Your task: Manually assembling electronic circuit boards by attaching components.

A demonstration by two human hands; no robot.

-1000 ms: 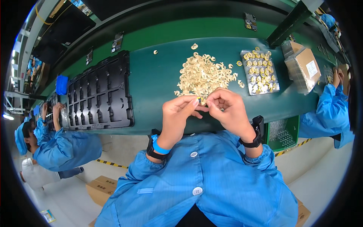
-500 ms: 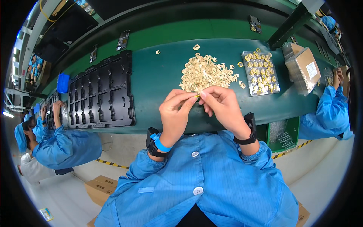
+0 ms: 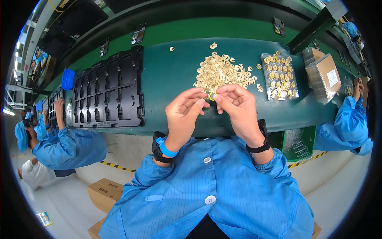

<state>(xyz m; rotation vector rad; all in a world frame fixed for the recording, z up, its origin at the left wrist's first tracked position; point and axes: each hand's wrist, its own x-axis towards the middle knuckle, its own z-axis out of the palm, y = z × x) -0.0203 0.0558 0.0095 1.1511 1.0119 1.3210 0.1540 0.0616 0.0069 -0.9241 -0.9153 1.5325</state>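
Over the near edge of the cream pile, both my hands meet at a small round yellow-rimmed disc (image 3: 212, 96). My right hand (image 3: 237, 108) pinches its right side between thumb and fingers. Close by on the left, my left hand (image 3: 185, 109) has its fingers curled toward the thumb; whatever its fingertips hold is too small to make out. Just beyond lies a heap of small cream C-shaped pieces (image 3: 221, 71) on the green work surface (image 3: 167, 87). To the right, a clear tray (image 3: 282, 95) carries many similar yellow-rimmed discs.
A large black moulded tray (image 3: 107, 89) lies on the left, with a blue bin (image 3: 67, 79) beyond it. Packaged stacks with a brown board (image 3: 324, 75) stand right. Below the edge is a green crate (image 3: 310, 135). Co-workers in blue sit on both sides.
My hands have turned and opened apart slightly, so the yellow-rimmed disc now shows face-on between them. The whole view has shifted a little.
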